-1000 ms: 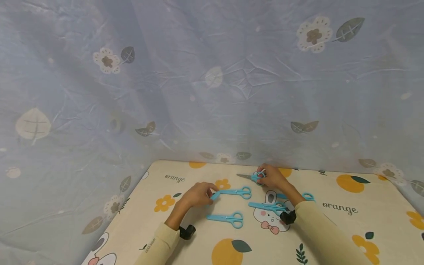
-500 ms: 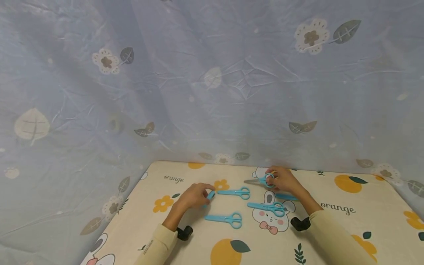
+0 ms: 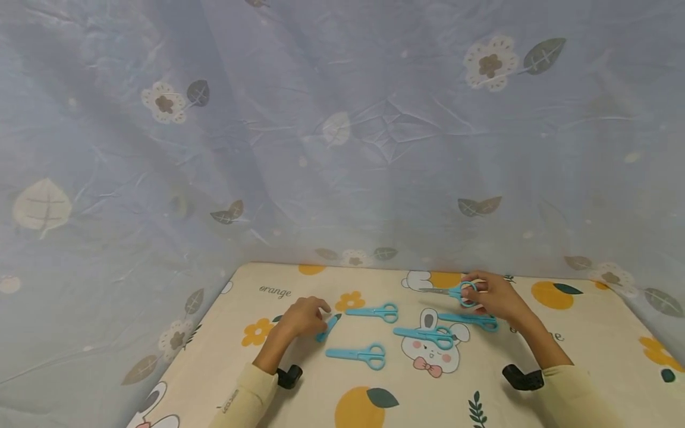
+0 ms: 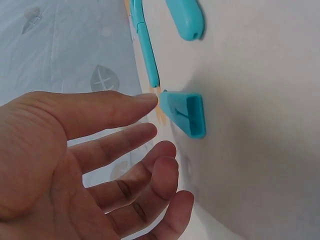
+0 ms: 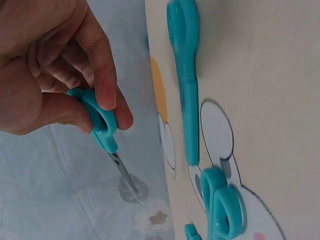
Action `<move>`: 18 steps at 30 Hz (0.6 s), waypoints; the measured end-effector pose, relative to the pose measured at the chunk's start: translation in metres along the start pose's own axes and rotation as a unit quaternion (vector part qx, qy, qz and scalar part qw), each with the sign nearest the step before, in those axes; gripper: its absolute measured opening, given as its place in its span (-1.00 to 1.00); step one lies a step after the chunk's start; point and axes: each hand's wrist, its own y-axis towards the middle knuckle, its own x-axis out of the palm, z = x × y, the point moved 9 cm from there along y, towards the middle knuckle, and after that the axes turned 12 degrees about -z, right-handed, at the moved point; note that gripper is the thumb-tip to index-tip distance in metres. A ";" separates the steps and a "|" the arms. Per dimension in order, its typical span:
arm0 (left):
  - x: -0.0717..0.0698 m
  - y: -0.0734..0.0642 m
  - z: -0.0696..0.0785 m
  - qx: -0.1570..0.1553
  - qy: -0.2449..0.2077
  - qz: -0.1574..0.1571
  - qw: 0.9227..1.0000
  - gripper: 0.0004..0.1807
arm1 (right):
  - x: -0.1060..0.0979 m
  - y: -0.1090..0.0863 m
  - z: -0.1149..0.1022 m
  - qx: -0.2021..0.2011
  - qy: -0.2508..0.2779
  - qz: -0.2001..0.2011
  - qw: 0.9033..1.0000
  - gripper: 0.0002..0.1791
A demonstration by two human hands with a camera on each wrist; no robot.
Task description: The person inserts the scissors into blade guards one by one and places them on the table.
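My right hand (image 3: 496,295) pinches a pair of small scissors (image 3: 459,292) by its light-blue handle loops, above the back of the table. In the right wrist view the scissors' metal blade (image 5: 124,172) is bare. My left hand (image 3: 302,317) has loosely bent, spread fingers and holds nothing. Beside its fingertips a light-blue scissors cover (image 4: 187,115) lies on the cloth, its hollow end showing in the left wrist view. Other scissors in blue covers lie between the hands: one pair at the back (image 3: 371,311), one in front (image 3: 355,353), one on the rabbit print (image 3: 423,336).
Another covered pair of scissors (image 3: 468,320) lies below my right hand. A cream printed cloth (image 3: 299,392) covers the table. Behind it and at the left hangs a grey-blue floral curtain (image 3: 321,178), close along the table's back edge.
My right hand has carried the bare scissors to the right. My left hand has let go of the blue cover, which now lies on the cloth, and drawn slightly left.
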 end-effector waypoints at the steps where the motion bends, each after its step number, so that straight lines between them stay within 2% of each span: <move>1: 0.000 0.001 0.001 0.002 -0.003 -0.002 1.000 -0.56 | -0.003 -0.004 0.002 0.000 0.003 0.003 1.000 -0.46; 9: 0.004 0.011 0.014 0.030 0.000 0.001 1.000 -0.64 | -0.014 -0.024 0.007 0.003 0.019 0.017 1.000 -0.47; 18: 0.008 0.020 0.018 0.034 0.009 0.011 0.999 -0.76 | -0.016 -0.038 -0.001 0.006 0.042 0.019 0.999 -0.49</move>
